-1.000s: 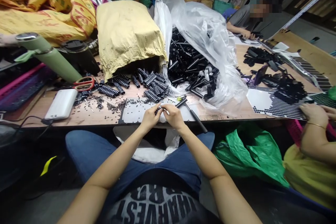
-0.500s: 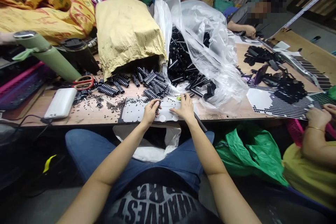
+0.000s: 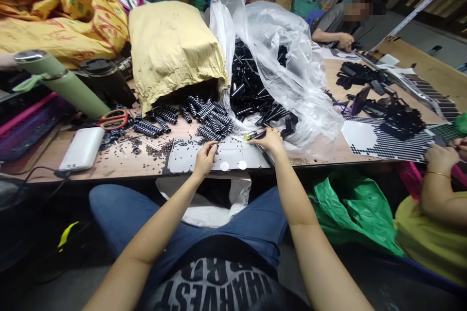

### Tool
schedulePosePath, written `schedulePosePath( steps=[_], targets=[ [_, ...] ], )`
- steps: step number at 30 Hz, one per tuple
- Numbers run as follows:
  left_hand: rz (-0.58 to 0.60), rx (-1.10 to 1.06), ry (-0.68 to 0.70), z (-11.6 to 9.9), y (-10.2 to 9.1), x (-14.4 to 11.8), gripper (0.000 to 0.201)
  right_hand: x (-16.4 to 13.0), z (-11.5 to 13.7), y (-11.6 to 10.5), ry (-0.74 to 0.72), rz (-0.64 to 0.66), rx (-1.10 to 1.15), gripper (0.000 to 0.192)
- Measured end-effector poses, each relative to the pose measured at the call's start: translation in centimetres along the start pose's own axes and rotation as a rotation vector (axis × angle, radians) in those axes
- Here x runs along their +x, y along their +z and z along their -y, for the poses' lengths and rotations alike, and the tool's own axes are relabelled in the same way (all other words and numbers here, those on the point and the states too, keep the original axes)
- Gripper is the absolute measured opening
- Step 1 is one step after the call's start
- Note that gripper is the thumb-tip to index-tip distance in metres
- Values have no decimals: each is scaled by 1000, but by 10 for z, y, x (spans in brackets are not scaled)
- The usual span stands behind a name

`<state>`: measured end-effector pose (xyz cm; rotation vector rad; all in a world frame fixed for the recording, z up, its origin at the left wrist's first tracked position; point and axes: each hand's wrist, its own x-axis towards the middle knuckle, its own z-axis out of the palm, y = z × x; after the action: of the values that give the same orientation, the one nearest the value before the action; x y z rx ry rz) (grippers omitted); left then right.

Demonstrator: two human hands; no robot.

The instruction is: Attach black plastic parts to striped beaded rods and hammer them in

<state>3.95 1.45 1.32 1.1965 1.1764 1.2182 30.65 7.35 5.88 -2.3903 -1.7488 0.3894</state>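
Observation:
My left hand (image 3: 205,158) rests at the table's front edge on a white backing sheet (image 3: 189,158), its fingers closed on a small black striped part. My right hand (image 3: 272,139) reaches forward to the mouth of a clear plastic bag (image 3: 292,58) full of black tubes (image 3: 251,87), with fingertips on a black tube next to a small screwdriver with a yellow-green handle (image 3: 251,136). A heap of black-and-white striped pieces (image 3: 211,116) lies just beyond my left hand, spilling from a tan paper sack (image 3: 171,48).
Red-handled scissors (image 3: 115,119), a white power bank (image 3: 80,148), a green flask (image 3: 65,82) and a dark cup stand at left. A co-worker's hand (image 3: 440,158) works on a dotted sheet (image 3: 386,143) at right; another person sits at the far end. A green bag (image 3: 346,209) lies below the table.
My hands, joined together over the white sheet a second ago, have separated. The right hand moved forward and right to the black tubes; the left stayed near the sheet.

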Motion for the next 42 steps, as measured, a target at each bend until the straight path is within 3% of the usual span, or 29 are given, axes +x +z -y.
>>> schedulePosePath(
  steps=[4, 6, 9, 11, 14, 18, 22, 28, 31, 34, 36, 39, 42],
  targets=[
    [-1, -111, -64, -7, 0, 1, 45, -6, 9, -1, -29, -11, 142, 96],
    [29, -233, -144, -14, 1, 1, 47, -25, 20, 3, -264, -35, 323, 104],
    [73, -358, -234, -28, 5, 1, 49, -64, 43, 12, -772, 62, 557, 114],
    [58, -382, -262, -37, 9, 0, 49, -88, 59, 19, -940, 101, 595, 114],
    [17, -402, -281, -46, 14, -3, 50, -106, 75, 24, -992, 95, 564, 114],
    [-28, -410, -310, -51, 22, -8, 48, -107, 79, 25, -1004, 89, 519, 111],
    [-48, -393, -335, -51, 26, -10, 42, -107, 79, 28, -978, 109, 526, 111],
    [25, -317, -372, -42, 24, -6, 48, -105, 79, 35, -915, 66, 557, 109],
    [45, -37, -108, -25, 25, -6, 48, -101, 78, 47, -827, 28, 529, 107],
    [76, 473, 271, -4, 26, -8, 49, -100, 70, 59, -731, 7, 440, 97],
    [162, 770, 424, 8, 25, -9, 47, -101, 56, 61, -652, -14, 332, 91],
    [341, 1047, 584, 14, 17, -8, 44, -102, 20, 52, -323, -171, 79, 66],
    [387, 1220, 707, 10, 8, -8, 41, -102, -17, 35, -60, -241, -154, 30]
  ],
)
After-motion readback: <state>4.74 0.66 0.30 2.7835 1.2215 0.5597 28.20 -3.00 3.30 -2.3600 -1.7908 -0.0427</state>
